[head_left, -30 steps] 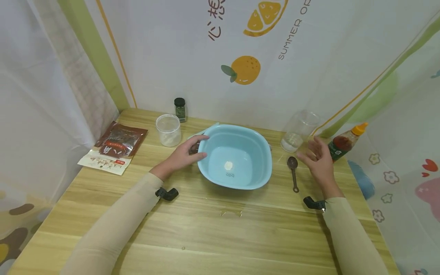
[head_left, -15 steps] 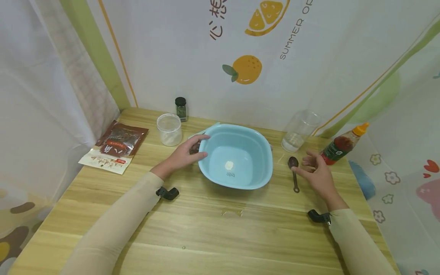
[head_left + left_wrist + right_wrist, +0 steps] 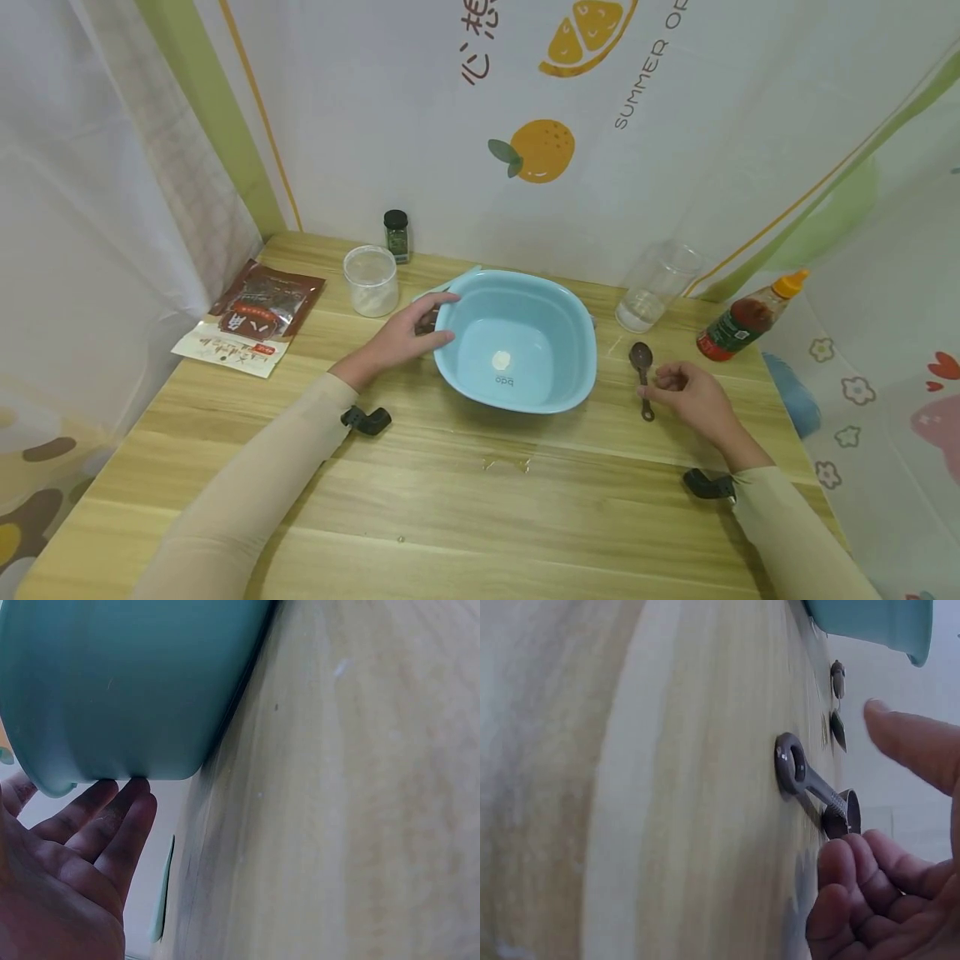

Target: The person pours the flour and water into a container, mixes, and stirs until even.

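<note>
A light-blue basin (image 3: 517, 333) stands on the wooden table, with a small white patch on its floor. My left hand (image 3: 401, 333) holds its left rim, index finger over the edge; in the left wrist view other fingertips touch the outer wall of the basin (image 3: 135, 697). A dark brown measuring spoon (image 3: 642, 371) lies right of the basin, bowl pointing away. Beside its handle is my right hand (image 3: 693, 400), fingers loosely bent. In the right wrist view the thumb stands apart from the fingers, close to the spoon (image 3: 821, 787), with nothing pinched between them.
At right stand a clear container (image 3: 656, 287) with a little liquid and a red sauce bottle (image 3: 750, 321). At left are a lidded tub (image 3: 371, 283), a green spice jar (image 3: 397, 237) and a brown spice packet (image 3: 258, 317). Printed curtains (image 3: 375, 108) surround the table.
My right hand has come away from the sauce bottle, moving toward me to the spoon's handle. The sauce bottle has shifted slightly left. My left hand and the basin have stayed put.
</note>
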The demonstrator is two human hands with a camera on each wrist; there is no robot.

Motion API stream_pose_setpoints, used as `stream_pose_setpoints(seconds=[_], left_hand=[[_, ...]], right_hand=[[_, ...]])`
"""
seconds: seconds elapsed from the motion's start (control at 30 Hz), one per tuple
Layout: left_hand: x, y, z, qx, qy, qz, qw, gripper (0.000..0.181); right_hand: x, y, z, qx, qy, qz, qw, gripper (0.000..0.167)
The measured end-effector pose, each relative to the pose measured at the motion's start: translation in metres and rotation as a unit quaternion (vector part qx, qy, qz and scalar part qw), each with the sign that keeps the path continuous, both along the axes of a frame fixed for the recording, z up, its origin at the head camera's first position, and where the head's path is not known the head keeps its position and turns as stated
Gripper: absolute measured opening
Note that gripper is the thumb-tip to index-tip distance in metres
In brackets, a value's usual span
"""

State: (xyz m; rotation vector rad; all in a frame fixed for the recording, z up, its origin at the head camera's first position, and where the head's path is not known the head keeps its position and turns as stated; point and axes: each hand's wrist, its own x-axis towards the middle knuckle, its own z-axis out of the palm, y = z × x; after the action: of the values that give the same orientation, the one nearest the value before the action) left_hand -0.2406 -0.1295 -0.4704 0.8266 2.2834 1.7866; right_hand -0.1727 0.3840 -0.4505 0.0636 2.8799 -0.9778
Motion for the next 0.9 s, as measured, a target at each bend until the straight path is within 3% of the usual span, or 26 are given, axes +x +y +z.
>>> stream_pose_setpoints(seconds=[0.23,0.9], left_hand=[[-0.0001,-0.0011,0.0001,-0.004,0.004,0.001,1.0000,0.063],[0.0006,0.0004,0.0012,0.000,-0.001,0.000,1.0000,0.063]], right_hand=[[0.0005,-0.0007,-0.0022,0.027,-0.028,0.025,0.9989,0.063],[-0.0003,0.0005,-0.0074,0.062,-0.011,0.041,0.9972,0.042]])
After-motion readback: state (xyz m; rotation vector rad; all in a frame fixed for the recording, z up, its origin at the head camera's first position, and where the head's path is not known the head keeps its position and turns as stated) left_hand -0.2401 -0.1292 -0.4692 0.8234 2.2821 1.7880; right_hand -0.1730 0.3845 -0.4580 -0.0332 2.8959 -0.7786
